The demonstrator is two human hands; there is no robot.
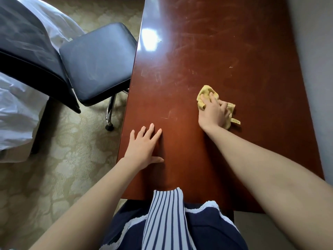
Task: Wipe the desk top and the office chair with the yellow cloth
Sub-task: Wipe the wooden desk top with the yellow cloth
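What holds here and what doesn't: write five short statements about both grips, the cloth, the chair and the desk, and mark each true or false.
1. The right-hand grip holds the bunched yellow cloth down on the desk top. True.
2. The left-hand grip holds a second cloth. False: it lies flat on the desk top with its fingers spread and holds nothing.
3. The office chair stands on the carpet to the left of the desk. True.
4. The yellow cloth lies on the chair seat. False: it is on the desk top, under the right-hand grip.
5. The desk top shows pale streaks and scratch marks. True.
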